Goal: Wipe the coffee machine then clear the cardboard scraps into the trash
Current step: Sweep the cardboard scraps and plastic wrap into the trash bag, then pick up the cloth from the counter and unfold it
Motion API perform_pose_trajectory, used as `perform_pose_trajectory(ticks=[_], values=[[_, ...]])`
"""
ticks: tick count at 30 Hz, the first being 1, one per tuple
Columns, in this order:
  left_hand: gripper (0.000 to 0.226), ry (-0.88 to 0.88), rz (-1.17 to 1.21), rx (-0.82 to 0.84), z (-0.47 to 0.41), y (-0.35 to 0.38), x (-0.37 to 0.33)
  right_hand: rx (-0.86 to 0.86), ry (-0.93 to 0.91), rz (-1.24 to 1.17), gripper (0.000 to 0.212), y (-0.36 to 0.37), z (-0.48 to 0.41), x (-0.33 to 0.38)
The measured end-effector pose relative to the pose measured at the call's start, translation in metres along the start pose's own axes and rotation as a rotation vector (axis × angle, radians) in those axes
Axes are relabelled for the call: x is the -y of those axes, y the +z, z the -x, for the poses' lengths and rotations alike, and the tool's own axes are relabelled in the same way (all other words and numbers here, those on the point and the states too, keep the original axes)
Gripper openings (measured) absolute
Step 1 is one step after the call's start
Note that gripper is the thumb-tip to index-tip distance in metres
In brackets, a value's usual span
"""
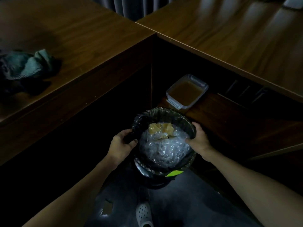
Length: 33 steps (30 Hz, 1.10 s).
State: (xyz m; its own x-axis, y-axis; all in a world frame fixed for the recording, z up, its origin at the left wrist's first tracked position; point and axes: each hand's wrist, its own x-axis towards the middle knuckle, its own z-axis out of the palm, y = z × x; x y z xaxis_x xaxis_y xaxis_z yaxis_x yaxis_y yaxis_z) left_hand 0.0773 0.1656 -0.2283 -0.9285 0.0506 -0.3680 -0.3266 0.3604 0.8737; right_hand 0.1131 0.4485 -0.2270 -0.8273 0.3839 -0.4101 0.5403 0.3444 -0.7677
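Trash bin (157,183) – stands on the dark floor in the corner where two wooden desks meet, below the person. It is lined with a black bag (164,112) folded over the rim, and has a green label (174,173) on the near side.

Contents – tan cardboard scraps (159,128) lie at the far side, on top of crumpled clear plastic wrap (164,148) that fills most of the opening.

Left hand (122,142) – fingers curled round a bunched fold of the bag at the left rim.

Right hand (198,138) – fingers curled over the right rim, gripping the bin there.

Cloth (24,66) – blue-grey, crumpled, on the left desk (82,38), well away from the bin.

Clear plastic container (186,92) – holds brown liquid and sits on a low shelf just behind the bin, under the right desk (229,38).

Floor – a small brownish scrap (107,206) lies beside a white perforated shoe (144,213).
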Motion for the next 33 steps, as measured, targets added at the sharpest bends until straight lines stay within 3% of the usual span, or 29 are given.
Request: perform_pose_trajectory(ticks=[4,8,15,20,24,28,33], values=[[0.052,-0.009,-0.079,0.053,-0.001,-0.011,0.005,0.023,0.015,0.009,0.079,0.005,0.002,0.001],[0.055,0.062,-0.240,0.050,0.000,-0.022,-0.009,-0.085,-0.090,0.250,0.074,-0.002,0.001,0.021],[0.043,0.264,-0.213,0.040,0.005,-0.064,-0.098,-0.018,-0.397,0.210,0.056,-0.010,0.007,0.129],[0.022,0.444,-0.174,0.003,0.016,-0.102,-0.177,-0.020,-0.630,0.131,0.038,0.000,0.025,0.227],[0.014,0.566,-0.110,-0.153,0.031,-0.134,-0.223,-0.015,-0.831,0.141,0.031,0.022,0.044,0.287],[0.016,0.702,-0.251,-0.405,0.031,-0.172,-0.238,0.160,-0.917,0.222,0.027,0.053,0.050,0.333],[0.019,0.614,-0.450,-0.639,0.021,-0.214,-0.231,0.433,-0.872,0.249,0.046,0.102,0.049,0.378]])
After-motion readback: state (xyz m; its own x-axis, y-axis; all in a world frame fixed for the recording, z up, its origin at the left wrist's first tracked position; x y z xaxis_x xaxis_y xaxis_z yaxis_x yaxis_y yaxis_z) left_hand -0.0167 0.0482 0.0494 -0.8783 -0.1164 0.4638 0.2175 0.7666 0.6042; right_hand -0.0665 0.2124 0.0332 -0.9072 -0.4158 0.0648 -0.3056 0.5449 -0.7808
